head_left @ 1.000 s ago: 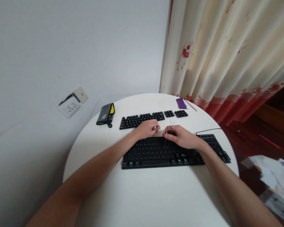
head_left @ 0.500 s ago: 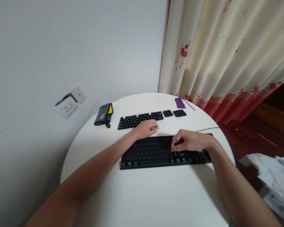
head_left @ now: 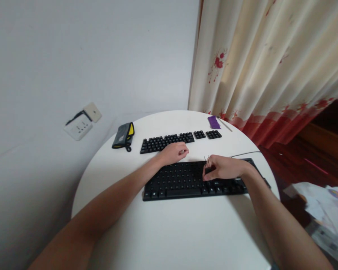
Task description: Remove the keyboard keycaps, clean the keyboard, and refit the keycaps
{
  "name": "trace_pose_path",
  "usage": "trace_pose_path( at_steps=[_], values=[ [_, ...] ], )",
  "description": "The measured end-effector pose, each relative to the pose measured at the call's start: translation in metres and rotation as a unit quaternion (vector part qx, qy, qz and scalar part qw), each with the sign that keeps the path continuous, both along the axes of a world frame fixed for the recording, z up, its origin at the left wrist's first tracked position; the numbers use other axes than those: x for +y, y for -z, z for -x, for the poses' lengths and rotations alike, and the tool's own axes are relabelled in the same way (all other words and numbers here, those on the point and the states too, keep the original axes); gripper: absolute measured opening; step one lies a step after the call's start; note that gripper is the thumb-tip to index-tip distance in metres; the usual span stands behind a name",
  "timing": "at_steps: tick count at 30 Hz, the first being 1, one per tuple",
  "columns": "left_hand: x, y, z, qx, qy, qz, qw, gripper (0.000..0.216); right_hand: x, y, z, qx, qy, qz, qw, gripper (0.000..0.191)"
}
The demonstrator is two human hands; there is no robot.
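Observation:
A black keyboard [head_left: 174, 182] lies across the middle of the round white table [head_left: 186, 232]. My right hand [head_left: 224, 167] rests on its right half, fingers pinched on a thin wire keycap puller [head_left: 207, 162] with a dark handle, its tip down among the keys. My left hand [head_left: 174, 153] sits curled just beyond the keyboard's far edge, fingers closed on something small I cannot make out. Behind it, a long row of loose black keycaps [head_left: 163, 141] is laid out, with two smaller groups of keycaps [head_left: 207, 134] to the right.
A grey and yellow pouch [head_left: 123, 137] lies at the table's far left. A purple piece [head_left: 214, 122] and a white stick [head_left: 225, 125] lie at the far right. The keyboard cable [head_left: 243, 153] runs right. A curtain [head_left: 264, 75] hangs close behind; a wall socket [head_left: 79, 128] is at left.
My right hand, with the puller, has shifted right along the keyboard from its middle. My left hand has stayed almost still beside the keycap row.

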State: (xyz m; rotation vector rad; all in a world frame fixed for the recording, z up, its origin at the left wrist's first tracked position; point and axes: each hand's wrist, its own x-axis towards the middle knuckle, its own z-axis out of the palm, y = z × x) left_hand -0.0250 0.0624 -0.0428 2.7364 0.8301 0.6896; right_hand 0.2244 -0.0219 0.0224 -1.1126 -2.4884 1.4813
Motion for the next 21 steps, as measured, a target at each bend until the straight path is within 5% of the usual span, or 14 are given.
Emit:
trace_pose_path(
  at_steps=[6, 12, 21],
  values=[
    [0.000, 0.000, 0.000, 0.006, 0.002, -0.007, 1.000, 0.019, 0.006, 0.010, 0.009, -0.019, 0.073, -0.067, 0.995, 0.032],
    [0.000, 0.001, -0.001, 0.010, 0.000, -0.011, 1.000, 0.017, 0.007, 0.013, 0.015, 0.066, 0.102, -0.090, 0.988, 0.032],
    [-0.004, -0.008, -0.001, -0.059, -0.013, -0.063, 0.996, 0.029, 0.021, 0.034, 0.034, 0.232, 0.311, -0.196, 0.900, 0.033]
  ],
)
